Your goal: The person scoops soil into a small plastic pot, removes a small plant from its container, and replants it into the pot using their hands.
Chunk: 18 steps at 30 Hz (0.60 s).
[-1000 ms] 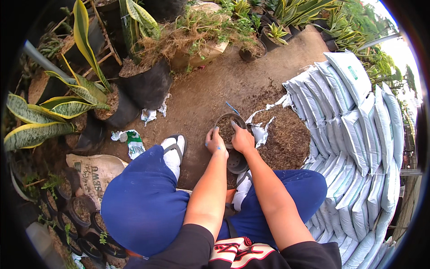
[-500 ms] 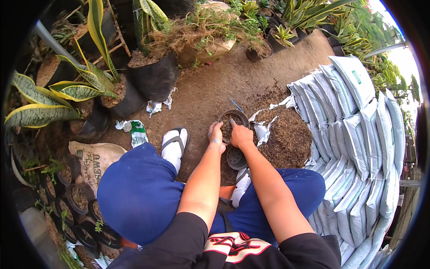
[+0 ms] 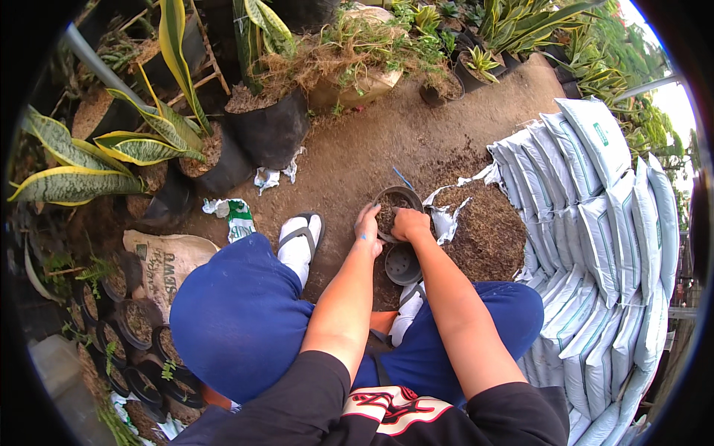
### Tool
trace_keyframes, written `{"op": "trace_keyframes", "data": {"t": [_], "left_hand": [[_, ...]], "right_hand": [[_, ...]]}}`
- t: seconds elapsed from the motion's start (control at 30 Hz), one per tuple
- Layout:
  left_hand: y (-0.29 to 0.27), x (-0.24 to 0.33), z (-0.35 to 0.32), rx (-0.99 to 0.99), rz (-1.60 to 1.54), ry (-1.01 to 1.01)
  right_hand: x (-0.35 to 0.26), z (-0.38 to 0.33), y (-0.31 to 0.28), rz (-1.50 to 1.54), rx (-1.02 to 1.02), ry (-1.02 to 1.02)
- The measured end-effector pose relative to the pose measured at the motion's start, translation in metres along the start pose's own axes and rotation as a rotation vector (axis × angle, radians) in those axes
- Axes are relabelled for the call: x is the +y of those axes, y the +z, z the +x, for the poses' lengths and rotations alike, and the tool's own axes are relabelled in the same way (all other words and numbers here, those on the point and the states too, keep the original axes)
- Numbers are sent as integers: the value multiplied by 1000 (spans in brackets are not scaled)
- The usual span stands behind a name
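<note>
A round dark plant pot (image 3: 401, 191) with brown soil in it sits between my hands on the ground. My left hand (image 3: 367, 225) grips its left side, fingers wrapped along the wall. Over the right part of the pot, my right hand (image 3: 410, 224) is curled, its fingertips down at the soil; what they hold, if anything, is hidden. Just below stands a second pot (image 3: 402, 266), empty, with holes in its base. A heap of loose brown potting soil (image 3: 485, 234) lies to the right, a torn white plastic piece (image 3: 445, 222) at its edge.
Stacked white sacks (image 3: 595, 245) rise at the right. Snake plants (image 3: 160, 141) in black pots stand at the left, with a printed sack (image 3: 175, 264) and several small black pots (image 3: 137, 323) below. A blue strip (image 3: 401, 177) lies beyond the pot.
My right hand's fingers have curled in more at the soil. My left hand still holds the pot's side. The whole view has shifted slightly.
</note>
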State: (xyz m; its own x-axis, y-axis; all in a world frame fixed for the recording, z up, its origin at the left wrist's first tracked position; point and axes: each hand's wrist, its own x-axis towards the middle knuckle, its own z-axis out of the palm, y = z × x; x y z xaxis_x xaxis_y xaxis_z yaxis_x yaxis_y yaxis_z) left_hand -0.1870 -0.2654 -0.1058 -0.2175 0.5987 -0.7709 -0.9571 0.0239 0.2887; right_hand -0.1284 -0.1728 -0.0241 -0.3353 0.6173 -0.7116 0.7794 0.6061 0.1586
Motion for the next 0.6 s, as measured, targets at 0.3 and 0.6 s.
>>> {"op": "trace_keyframes", "data": {"t": [0.3, 0.6], "left_hand": [[-3, -1, 11, -23, -45, -4], [4, 0, 1, -40, -2, -38]], "right_hand": [[6, -20, -5, 307, 89, 12], [9, -3, 1, 208, -91, 29]]}}
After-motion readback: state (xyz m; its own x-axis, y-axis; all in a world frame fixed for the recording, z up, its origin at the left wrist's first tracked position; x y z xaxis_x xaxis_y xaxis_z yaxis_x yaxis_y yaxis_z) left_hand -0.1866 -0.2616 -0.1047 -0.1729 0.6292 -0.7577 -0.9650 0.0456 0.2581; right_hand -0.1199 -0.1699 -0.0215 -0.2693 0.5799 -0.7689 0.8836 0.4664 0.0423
